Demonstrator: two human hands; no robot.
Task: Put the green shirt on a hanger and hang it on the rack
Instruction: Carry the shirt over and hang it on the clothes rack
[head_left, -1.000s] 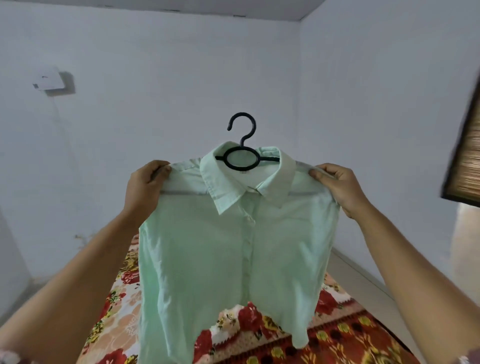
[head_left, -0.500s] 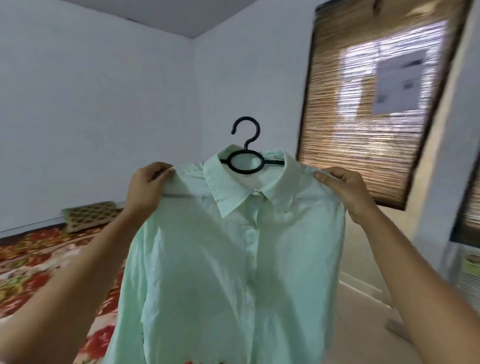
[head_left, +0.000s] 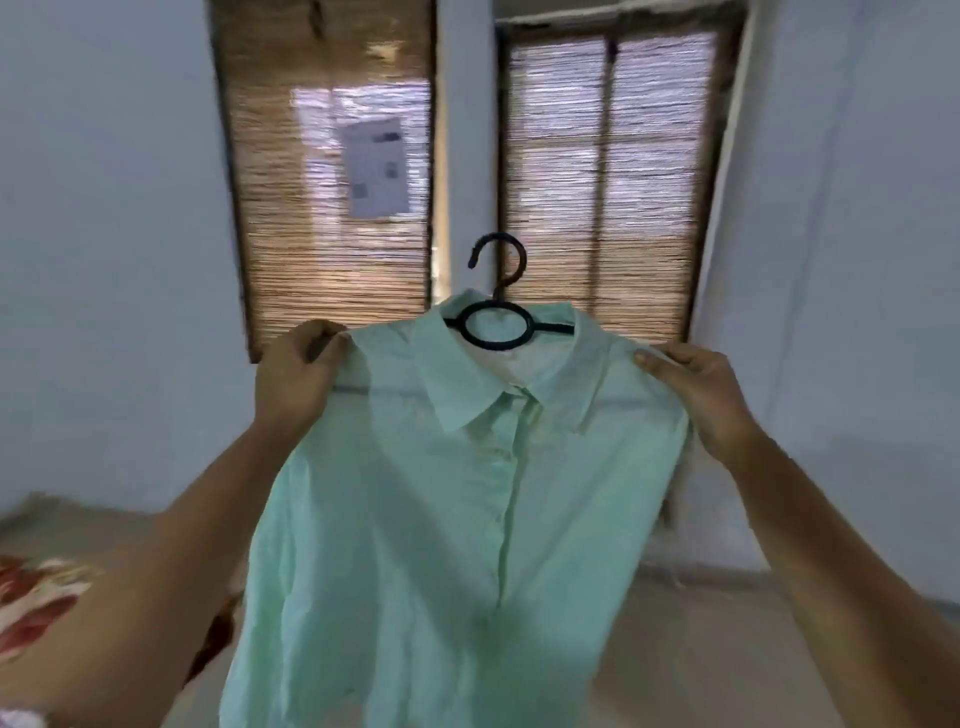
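Hanging buttoned on a black hanger (head_left: 494, 328), the pale green shirt (head_left: 447, 509) was gripped at its shoulders by the left hand (head_left: 296, 371) and right hand (head_left: 701, 389).

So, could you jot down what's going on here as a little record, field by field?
shirt: green, buttoned, on the hanger, held up in the air
hanger: black, inside the collar, hook free above it
left hand: grips one shoulder of the shirt
right hand: grips the other shoulder
behind: two windows with blinds, a paper on the left one
rack: not in view
stage: shirt on hanger, not yet hung
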